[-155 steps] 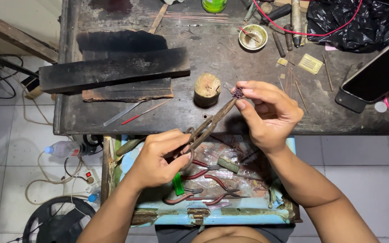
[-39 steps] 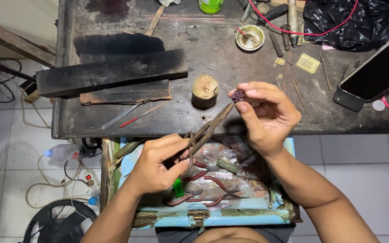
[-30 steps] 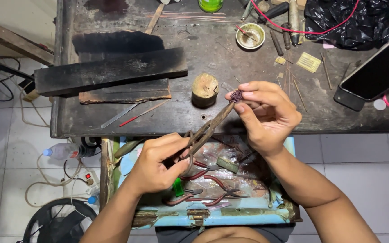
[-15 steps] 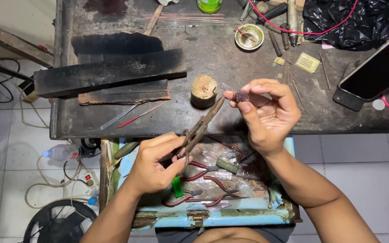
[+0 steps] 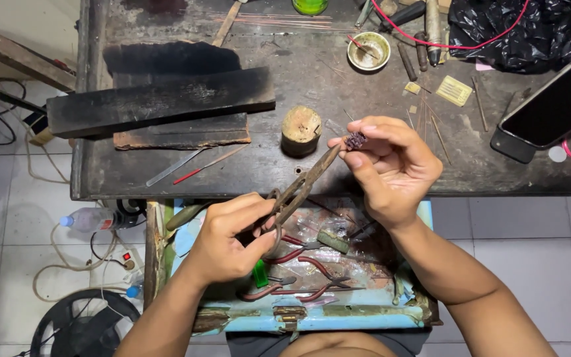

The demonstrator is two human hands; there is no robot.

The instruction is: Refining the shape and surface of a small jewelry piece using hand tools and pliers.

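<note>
Left hand (image 5: 232, 238) grips old shears (image 5: 297, 192) by the handles, tips at a small dark piece (image 5: 355, 140) pinched in the right hand (image 5: 391, 165). Below, open drawer (image 5: 338, 316) of pliers; wooden stump (image 5: 301, 129) on workbench (image 5: 285, 73) beyond.

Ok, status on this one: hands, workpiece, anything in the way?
Left hand gripping rusty shears, tips at the piece. Right hand pinching small dark purplish piece at fingertips. Wooden stump just beyond, not touching.
</note>
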